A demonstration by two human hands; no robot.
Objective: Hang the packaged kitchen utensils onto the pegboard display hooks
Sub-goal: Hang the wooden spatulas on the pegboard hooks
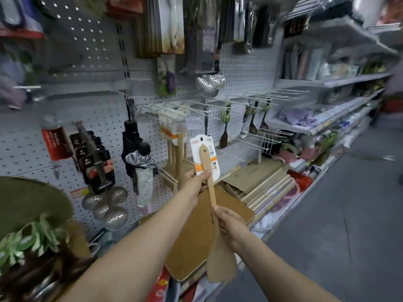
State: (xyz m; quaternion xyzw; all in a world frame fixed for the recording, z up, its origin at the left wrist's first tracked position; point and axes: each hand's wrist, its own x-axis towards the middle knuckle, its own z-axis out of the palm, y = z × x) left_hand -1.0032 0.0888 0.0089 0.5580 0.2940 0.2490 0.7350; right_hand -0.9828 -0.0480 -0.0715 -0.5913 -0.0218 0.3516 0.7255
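Fingers of the left hand [194, 179] pinch the lower edge of the card [205, 155]; the right hand [231, 225] is curled round the handle of the wooden spatula [210, 188]. This two-point hold likely keeps the card's hanging hole upright and facing the pegboard [104, 131]. Bare hooks [209, 105] project at 12 o'clock, with open room between. Hung ladles [253, 123] crowd the 1 o'clock side.
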